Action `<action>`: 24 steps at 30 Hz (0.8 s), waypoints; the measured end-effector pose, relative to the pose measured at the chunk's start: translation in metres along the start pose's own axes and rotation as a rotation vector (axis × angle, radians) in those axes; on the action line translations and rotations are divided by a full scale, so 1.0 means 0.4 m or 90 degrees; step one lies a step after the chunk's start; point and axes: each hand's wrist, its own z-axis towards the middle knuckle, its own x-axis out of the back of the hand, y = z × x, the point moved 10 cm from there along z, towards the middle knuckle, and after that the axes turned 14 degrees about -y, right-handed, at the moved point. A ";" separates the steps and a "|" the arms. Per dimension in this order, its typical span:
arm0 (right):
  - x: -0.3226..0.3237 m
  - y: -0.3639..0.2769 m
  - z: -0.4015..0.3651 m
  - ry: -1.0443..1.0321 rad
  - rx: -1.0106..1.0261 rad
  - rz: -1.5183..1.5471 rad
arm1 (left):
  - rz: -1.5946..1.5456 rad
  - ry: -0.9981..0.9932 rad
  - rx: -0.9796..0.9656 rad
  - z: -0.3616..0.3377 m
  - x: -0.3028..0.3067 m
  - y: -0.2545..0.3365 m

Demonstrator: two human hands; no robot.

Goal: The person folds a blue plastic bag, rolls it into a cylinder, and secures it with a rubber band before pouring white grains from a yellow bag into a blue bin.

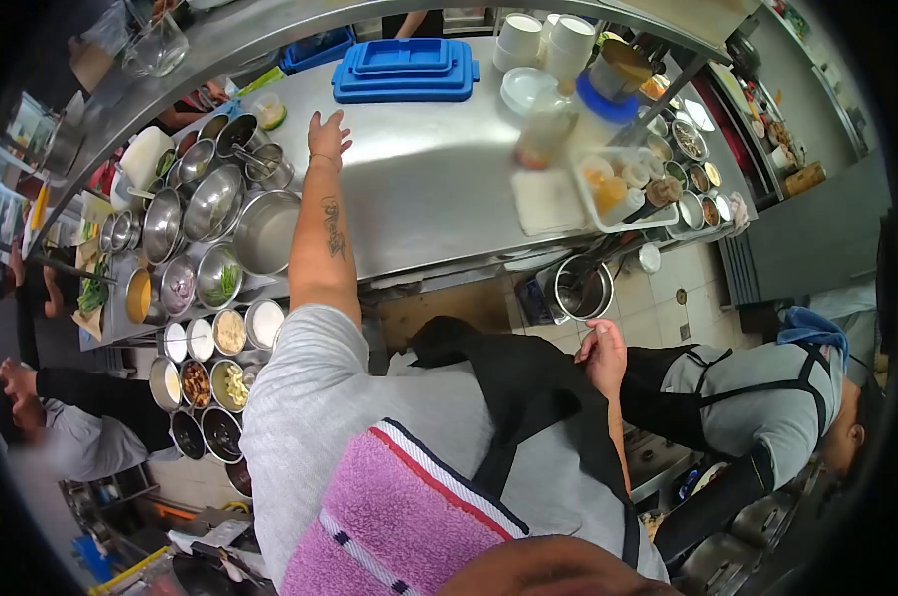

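My left hand (330,139) is stretched forward over the steel counter (419,189), fingers spread and nothing in them. Just beyond it sits a blue lidded box (405,72). A small clear cup (269,111) and a steel pot (268,232) are to the left of that arm. My right hand (604,356) is held at my side, below the counter edge, with loosely bent fingers and no object visible in it. Nearby on that side, a metal pot (582,288) stands low down. A pink towel (399,517) lies over my shoulder.
Steel bowls (210,202) and several food containers (230,332) crowd the left. White bowls (519,42), a blurred bottle (546,127) and a white basket of bottles (627,187) stand at right. A co-worker (766,397) bends close on my right; another person (81,437) is at left.
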 end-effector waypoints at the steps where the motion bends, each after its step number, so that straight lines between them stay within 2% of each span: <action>1: 0.001 -0.011 -0.006 0.005 -0.006 0.002 | -0.006 0.006 0.001 -0.003 0.002 -0.006; 4: -0.030 0.008 0.014 0.012 -0.019 -0.001 | -0.028 0.000 -0.024 0.023 0.042 -0.030; 8: -0.023 -0.002 0.046 0.019 -0.036 -0.039 | -0.110 0.001 -0.078 0.032 0.001 0.007; 14: -0.032 -0.001 0.048 0.032 -0.053 -0.045 | -0.110 0.014 -0.066 0.099 0.036 -0.067; 15: -0.036 -0.002 0.049 0.030 -0.053 -0.046 | -0.109 0.025 -0.072 0.104 0.041 -0.057; 16: -0.038 -0.002 0.047 0.032 -0.055 -0.044 | -0.057 0.052 -0.021 0.046 0.018 0.031; 18: -0.038 -0.003 0.049 0.039 -0.061 -0.049 | -0.035 0.046 -0.028 -0.022 -0.020 0.153; 24: -0.033 0.003 0.053 0.035 -0.056 -0.046 | -0.025 0.021 -0.066 -0.036 -0.059 0.216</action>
